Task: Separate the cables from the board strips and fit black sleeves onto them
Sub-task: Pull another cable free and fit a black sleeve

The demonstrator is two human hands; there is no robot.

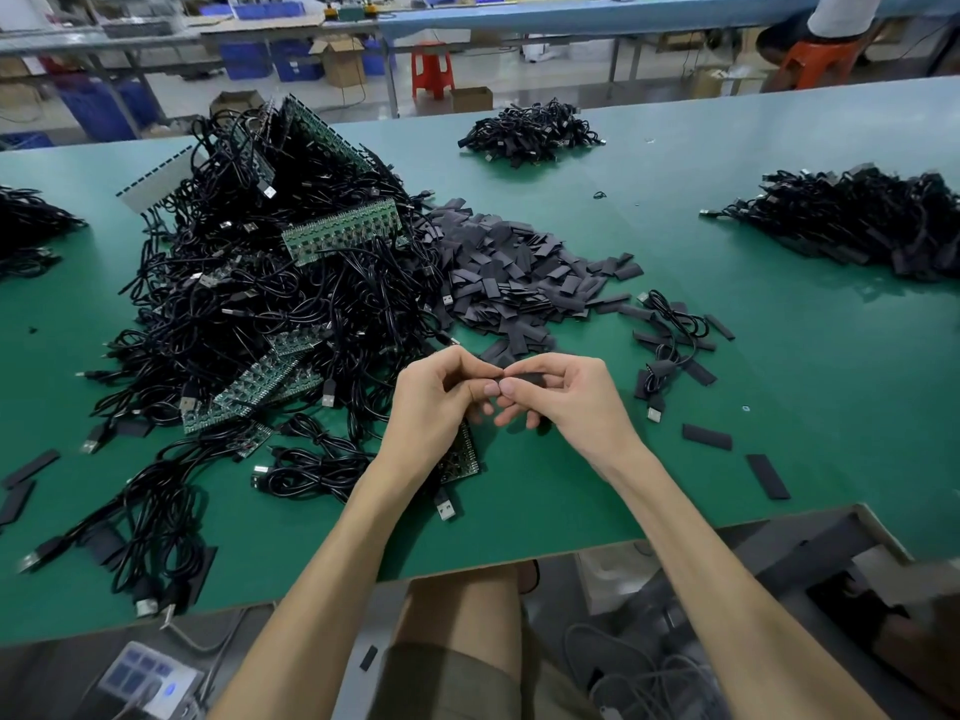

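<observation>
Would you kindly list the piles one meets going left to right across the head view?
A small heap of black cables at the left edge → large tangle of black cables and green board strips → pile of flat black sleeves → right-hand mound of black cables.

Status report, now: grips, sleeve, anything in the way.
Left grip and right grip both pinching one black sleeve. Board strip lies beneath left grip. Cable pile off left, nothing blocking.

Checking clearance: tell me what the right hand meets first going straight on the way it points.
The left hand; the right hand points straight at it, thumb tips seemingly touching, a sleeve pinched between them.
</observation>
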